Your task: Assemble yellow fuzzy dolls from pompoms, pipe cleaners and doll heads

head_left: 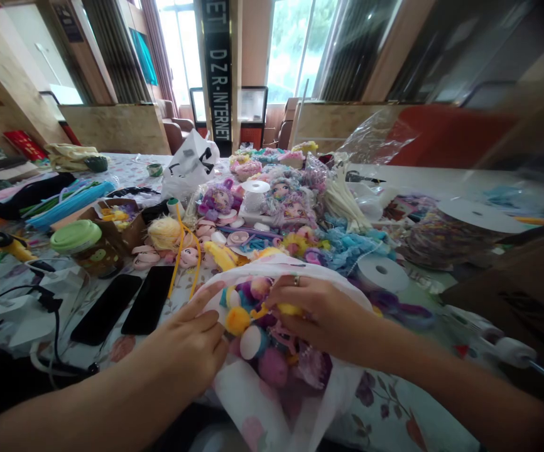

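Doll heads (295, 210) crowd beyond the bag (241, 392); the near-right tablecloth (385, 395) seems passable.

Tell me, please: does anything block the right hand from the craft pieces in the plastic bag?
Nothing visible: the right hand reaches inside the open plastic bag, to the craft pieces; the left hand is at the bag's left edge.

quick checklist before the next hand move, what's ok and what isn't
1. Plastic bag in front open at the top: ok, its contents show.
2. Right hand inside the bag's mouth: ok.
3. Right hand's grip on a piece: cannot tell, its fingertips are partly hidden among the small pieces.
4. Left hand at the bag's left edge: ok; whether it grips the plastic, cannot tell.
5. Two black phones apart from the bag: ok, flat on the tablecloth.
6. Green lid on the cup: ok.
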`<state>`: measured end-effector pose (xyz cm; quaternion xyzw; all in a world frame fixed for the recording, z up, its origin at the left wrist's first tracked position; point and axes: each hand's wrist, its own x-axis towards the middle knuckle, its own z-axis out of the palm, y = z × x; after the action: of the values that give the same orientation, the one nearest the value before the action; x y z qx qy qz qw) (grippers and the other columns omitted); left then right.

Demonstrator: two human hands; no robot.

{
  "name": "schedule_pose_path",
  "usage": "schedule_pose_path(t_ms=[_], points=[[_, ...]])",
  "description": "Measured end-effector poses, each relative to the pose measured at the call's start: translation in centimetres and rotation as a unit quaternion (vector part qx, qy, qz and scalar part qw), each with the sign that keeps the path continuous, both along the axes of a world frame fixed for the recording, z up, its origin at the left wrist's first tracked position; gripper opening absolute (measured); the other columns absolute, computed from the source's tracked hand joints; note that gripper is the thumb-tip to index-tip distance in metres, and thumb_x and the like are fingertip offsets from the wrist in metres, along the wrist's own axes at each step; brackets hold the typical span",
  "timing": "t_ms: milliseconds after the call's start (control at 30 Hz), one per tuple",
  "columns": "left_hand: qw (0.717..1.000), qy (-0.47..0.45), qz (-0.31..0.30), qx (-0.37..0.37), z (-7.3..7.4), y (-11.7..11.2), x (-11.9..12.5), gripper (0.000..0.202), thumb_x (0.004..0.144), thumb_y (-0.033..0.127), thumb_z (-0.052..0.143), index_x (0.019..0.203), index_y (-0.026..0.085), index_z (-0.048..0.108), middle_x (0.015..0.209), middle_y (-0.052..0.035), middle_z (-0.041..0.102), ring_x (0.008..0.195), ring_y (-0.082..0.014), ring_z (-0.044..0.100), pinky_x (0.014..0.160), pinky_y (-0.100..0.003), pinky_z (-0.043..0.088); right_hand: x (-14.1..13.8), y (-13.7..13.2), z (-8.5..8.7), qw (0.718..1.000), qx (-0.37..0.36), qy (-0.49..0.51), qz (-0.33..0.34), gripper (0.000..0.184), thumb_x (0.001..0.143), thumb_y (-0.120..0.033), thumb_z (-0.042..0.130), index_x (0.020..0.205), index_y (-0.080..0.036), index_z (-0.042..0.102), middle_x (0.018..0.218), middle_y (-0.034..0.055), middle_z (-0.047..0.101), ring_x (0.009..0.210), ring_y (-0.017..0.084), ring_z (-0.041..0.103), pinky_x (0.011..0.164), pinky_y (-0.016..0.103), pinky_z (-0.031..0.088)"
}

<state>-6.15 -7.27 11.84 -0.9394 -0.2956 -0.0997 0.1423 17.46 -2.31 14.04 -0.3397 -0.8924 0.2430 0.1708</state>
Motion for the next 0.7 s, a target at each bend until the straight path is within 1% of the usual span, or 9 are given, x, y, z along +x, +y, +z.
schedule_pose_path(t_ms=[67, 133, 267, 333, 367, 433, 533, 633, 700], points=[[0.999, 0.007, 0.003, -0.045, 0.7, -0.2, -0.2, 0.029, 0.089, 0.009, 0.041, 0.075, 0.019, 0.064, 0.07, 0.001, 0.063, 0.079, -0.0136, 0.061, 0.117, -0.041, 0.019, 0.2, 0.1, 0.2, 0.997, -0.063, 0.041, -0.024, 0.022, 0.083, -0.013, 0.052, 0.094, -0.024, 0.067, 0.098, 0.0009, 0.066, 0.085, 0.014, 0.061, 0.072, 0.023, 0.048], [0.997, -0.005, 0.003, -0.077, 1.1, -0.4, -0.5, 0.026, 0.088, 0.01, 0.043, 0.084, 0.021, 0.066, 0.08, 0.0003, 0.067, 0.089, -0.0141, 0.062, 0.117, -0.041, 0.02, 0.4, 0.3, 0.4, 0.984, -0.15, 0.091, -0.022, 0.017, 0.082, -0.015, 0.055, 0.091, -0.023, 0.067, 0.095, 0.0005, 0.066, 0.079, 0.013, 0.062, 0.067, 0.021, 0.048], [0.994, -0.035, -0.002, -0.107, 1.7, -0.7, -0.7, 0.026, 0.087, 0.011, 0.045, 0.095, 0.024, 0.066, 0.092, 0.0, 0.069, 0.103, -0.0144, 0.06, 0.116, -0.039, 0.023, 0.6, 0.6, 0.9, 0.922, -0.346, 0.172, 0.01, 0.01, 0.08, -0.022, 0.06, 0.088, -0.018, 0.066, 0.087, 0.0003, 0.065, 0.063, 0.01, 0.059, 0.058, 0.021, 0.048], [0.992, -0.031, 0.003, -0.121, 2.2, -0.8, -0.7, 0.026, 0.085, 0.01, 0.047, 0.098, 0.023, 0.065, 0.096, -0.0007, 0.069, 0.106, -0.0147, 0.06, 0.116, -0.038, 0.024, 0.5, 0.7, 1.1, 0.906, -0.379, 0.19, 0.003, 0.011, 0.08, -0.025, 0.061, 0.087, -0.018, 0.065, 0.084, 0.0, 0.064, 0.063, 0.011, 0.06, 0.06, 0.022, 0.049], [0.991, -0.029, 0.002, -0.127, 2.4, -0.9, -0.7, 0.026, 0.085, 0.009, 0.048, 0.1, 0.022, 0.064, 0.099, -0.0012, 0.069, 0.106, -0.0149, 0.06, 0.116, -0.038, 0.025, 0.5, 0.8, 1.2, 0.908, -0.372, 0.191, -0.005, 0.011, 0.081, -0.025, 0.061, 0.087, -0.018, 0.065, 0.084, 0.0002, 0.064, 0.066, 0.011, 0.061, 0.062, 0.023, 0.05], [0.99, -0.029, -0.01, -0.138, 2.8, -1.1, -0.9, 0.027, 0.085, 0.009, 0.049, 0.104, 0.022, 0.063, 0.106, -0.0023, 0.068, 0.108, -0.0152, 0.059, 0.114, -0.036, 0.028, 0.3, 0.8, 1.3, 0.927, -0.327, 0.182, -0.024, 0.011, 0.081, -0.024, 0.06, 0.086, -0.017, 0.065, 0.085, 0.001, 0.065, 0.071, 0.013, 0.062, 0.065, 0.023, 0.05], [0.985, -0.032, -0.036, -0.164, 3.0, -1.2, -1.4, 0.03, 0.085, 0.011, 0.05, 0.11, 0.023, 0.062, 0.11, -0.0024, 0.067, 0.11, -0.015, 0.058, 0.11, -0.031, 0.034, 0.3, 0.8, 1.3, 0.969, -0.198, 0.138, -0.052, 0.011, 0.081, -0.019, 0.056, 0.087, -0.019, 0.066, 0.091, 0.0021, 0.067, 0.08, 0.015, 0.063, 0.068, 0.024, 0.049], [0.981, -0.03, -0.045, -0.184, 2.7, -0.8, -1.4, 0.031, 0.085, 0.012, 0.051, 0.112, 0.024, 0.062, 0.11, -0.0024, 0.067, 0.11, -0.0149, 0.058, 0.107, -0.029, 0.037, 0.1, 0.3, 1.3, 0.998, -0.032, 0.016, -0.053, 0.025, 0.079, -0.008, 0.051, 0.094, -0.021, 0.066, 0.094, 0.0029, 0.068, 0.084, 0.017, 0.062, 0.071, 0.027, 0.048], [0.981, -0.036, -0.05, -0.187, 2.2, -0.4, -1.0, 0.029, 0.087, 0.012, 0.049, 0.11, 0.024, 0.062, 0.109, -0.0026, 0.067, 0.108, -0.0153, 0.058, 0.105, -0.03, 0.039, -0.5, 0.1, 1.1, 0.994, 0.063, -0.094, -0.012, 0.03, 0.077, -0.006, 0.05, 0.098, -0.02, 0.065, 0.094, 0.005, 0.068, 0.086, 0.019, 0.061, 0.076, 0.031, 0.047]])
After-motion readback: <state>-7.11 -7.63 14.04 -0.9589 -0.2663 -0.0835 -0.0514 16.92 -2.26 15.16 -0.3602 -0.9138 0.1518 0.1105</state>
